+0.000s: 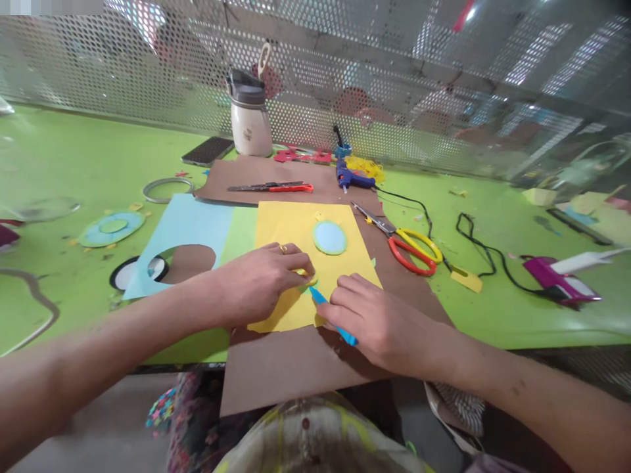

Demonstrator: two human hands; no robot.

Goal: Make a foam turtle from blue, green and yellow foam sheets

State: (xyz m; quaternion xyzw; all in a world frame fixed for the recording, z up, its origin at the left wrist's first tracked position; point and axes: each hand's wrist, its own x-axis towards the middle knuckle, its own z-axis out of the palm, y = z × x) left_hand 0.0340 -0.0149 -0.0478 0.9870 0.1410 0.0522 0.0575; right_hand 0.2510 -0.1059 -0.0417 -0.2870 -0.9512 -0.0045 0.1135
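We see the right hand (382, 322) clenched round a blue pen (333, 316), tip on the yellow sheet (296, 230) | left hand (261, 279) pinches a small yellow piece (308, 276) on that sheet — mostly hidden | no writing readable.

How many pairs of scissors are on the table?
2: red-and-yellow scissors right of the yellow sheet, and red-handled scissors on the brown paper behind it. More may be hidden.
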